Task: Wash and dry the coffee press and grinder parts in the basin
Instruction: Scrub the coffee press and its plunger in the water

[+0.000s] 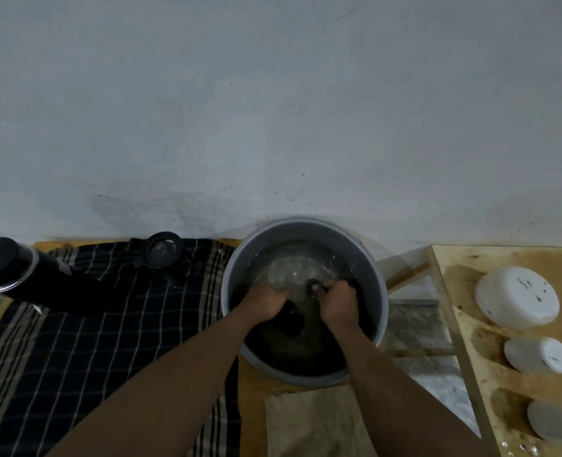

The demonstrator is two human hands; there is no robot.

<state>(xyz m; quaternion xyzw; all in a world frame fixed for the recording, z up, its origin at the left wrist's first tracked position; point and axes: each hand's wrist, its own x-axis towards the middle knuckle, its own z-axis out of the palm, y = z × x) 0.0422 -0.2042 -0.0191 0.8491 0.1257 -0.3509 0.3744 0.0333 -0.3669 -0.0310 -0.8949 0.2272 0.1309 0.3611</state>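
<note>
parts held in the water of the basin

a round grey plastic basin [236,285] of water was seen standing on the wooden bench [251,377], close against the pale grey wall [273,110]. both hands were lowered into it. the left hand [263,301] was curled round a black cylindrical part [291,320], which was held partly under the water near the basin's middle. the right hand [339,303] was closed round a small dark looped part [314,285], only a little of which could be seen past the fingers; its exact form could not be told. a thin dark rod [301,305] was seen between the two parts.

to the left of the basin a black checked cloth [91,341] was spread over the bench. on it a black canister with a metal band [7,267] was laid on its side, and a black ring with a clear centre [164,251] was set near the wall. a beige cloth [312,420] lay just in front of the basin. to the right, three white round tubs [517,296] were lined up on a plywood board [454,258].
</note>
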